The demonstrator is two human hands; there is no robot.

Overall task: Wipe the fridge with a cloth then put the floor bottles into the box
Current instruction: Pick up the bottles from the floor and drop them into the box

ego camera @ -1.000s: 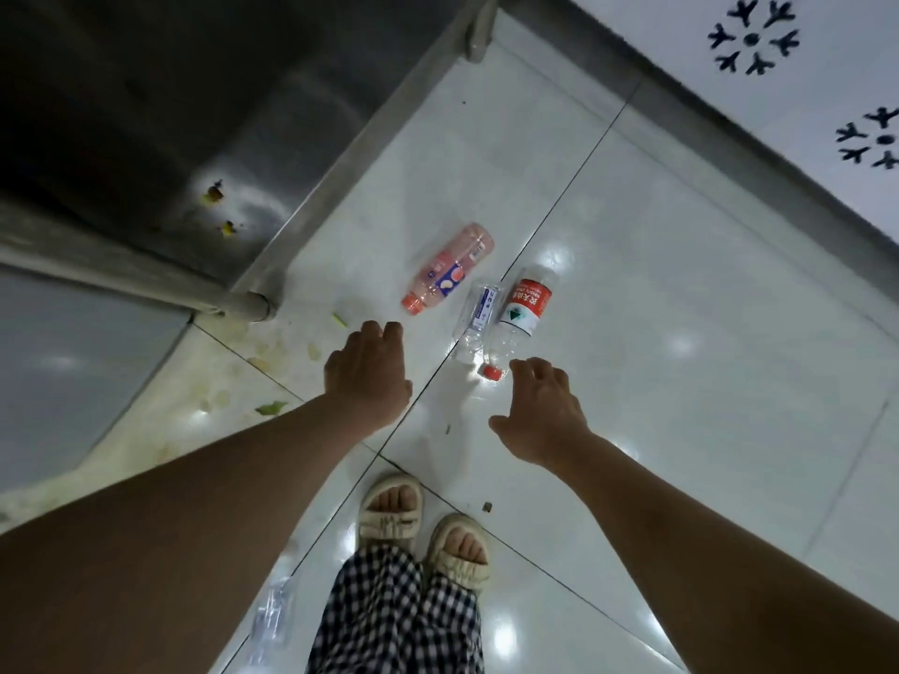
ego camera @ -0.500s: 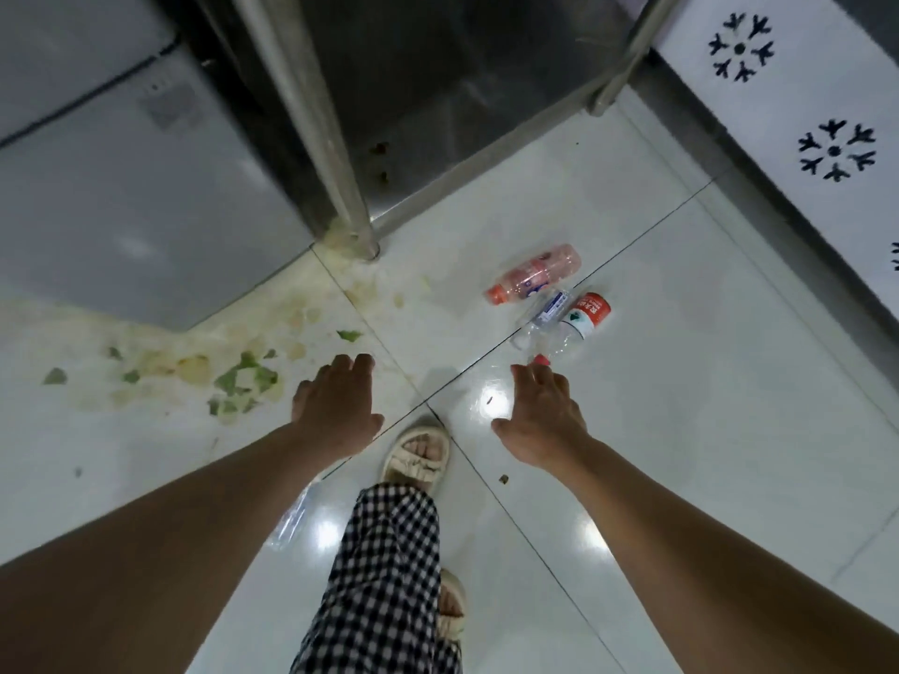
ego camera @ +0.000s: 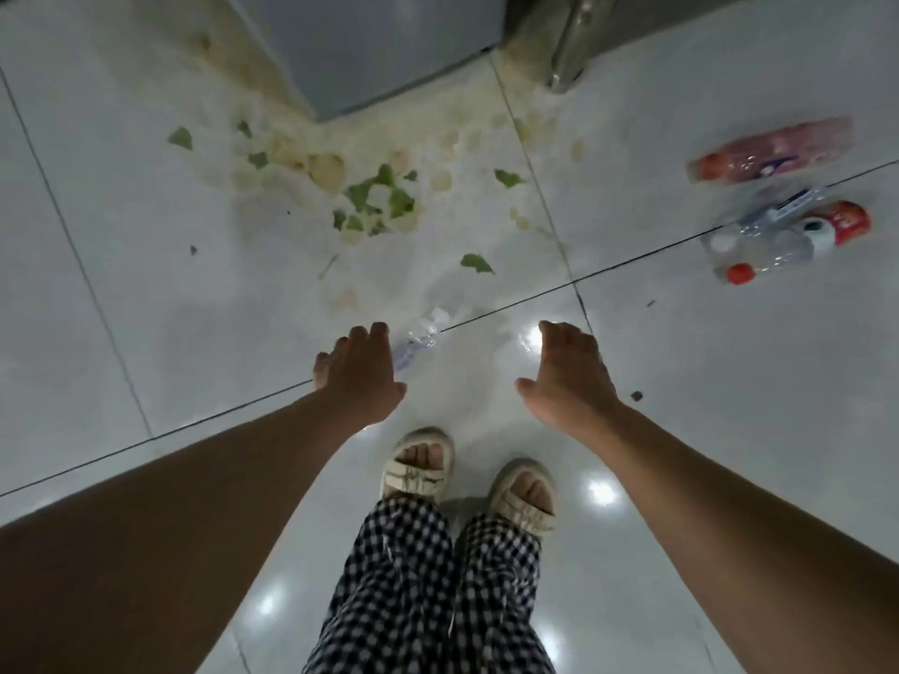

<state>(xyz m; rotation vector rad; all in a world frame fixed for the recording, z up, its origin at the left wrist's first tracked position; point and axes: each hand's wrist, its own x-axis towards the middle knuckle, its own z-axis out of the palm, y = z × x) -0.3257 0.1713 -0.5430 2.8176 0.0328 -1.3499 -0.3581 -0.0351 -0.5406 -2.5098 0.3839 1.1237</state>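
Observation:
A crushed clear bottle (ego camera: pixel 422 333) lies on the white tiles just right of my left hand (ego camera: pixel 357 374), which hovers over it with relaxed fingers and holds nothing. My right hand (ego camera: pixel 566 374) hangs empty a little further right, fingers loosely bent. At the far right lie three more bottles: a pink one with an orange cap (ego camera: pixel 771 150), a clear one with a blue label (ego camera: pixel 773 214), and a clear one with a red label and red cap (ego camera: pixel 798 245). The grey fridge corner (ego camera: pixel 369 46) stands at the top. No cloth or box is in view.
Green leaf scraps and a yellowish spill (ego camera: pixel 374 192) cover the tiles in front of the fridge. A metal table leg (ego camera: pixel 569 51) stands at the upper right. My sandalled feet (ego camera: pixel 467 479) and checked trousers are below my hands.
The view has swung left and down: the three bottles slid to the far right edge, and the crushed clear bottle now lies in front of my left hand. Both hands stayed empty.

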